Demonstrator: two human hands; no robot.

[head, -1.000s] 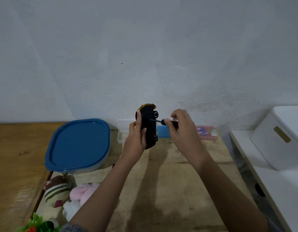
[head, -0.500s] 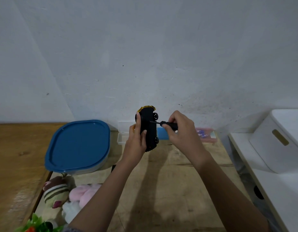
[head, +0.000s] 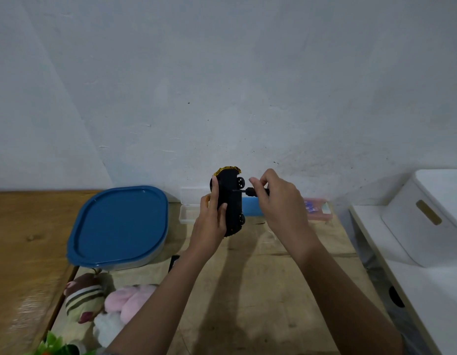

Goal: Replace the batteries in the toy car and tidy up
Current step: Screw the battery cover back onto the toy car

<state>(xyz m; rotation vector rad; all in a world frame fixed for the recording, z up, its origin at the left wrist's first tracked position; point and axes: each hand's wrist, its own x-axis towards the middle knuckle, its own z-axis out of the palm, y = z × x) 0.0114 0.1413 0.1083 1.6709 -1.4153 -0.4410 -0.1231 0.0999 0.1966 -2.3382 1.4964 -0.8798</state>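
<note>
Over the table (head: 263, 298) we hold the toy car (head: 231, 198) in our left hand (head: 211, 225), the screwdriver (head: 248, 191) in our right hand (head: 282, 210) meeting it from the right; a lidded container (head: 119, 226) lies left, soft toys (head: 107, 308) before it, a storage box (head: 427, 216) far right.

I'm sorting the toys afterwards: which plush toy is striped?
The brown plush toy, leftmost of the pile, has cream bands; the pink plush toy and white plush toy beside it are plain.
</note>
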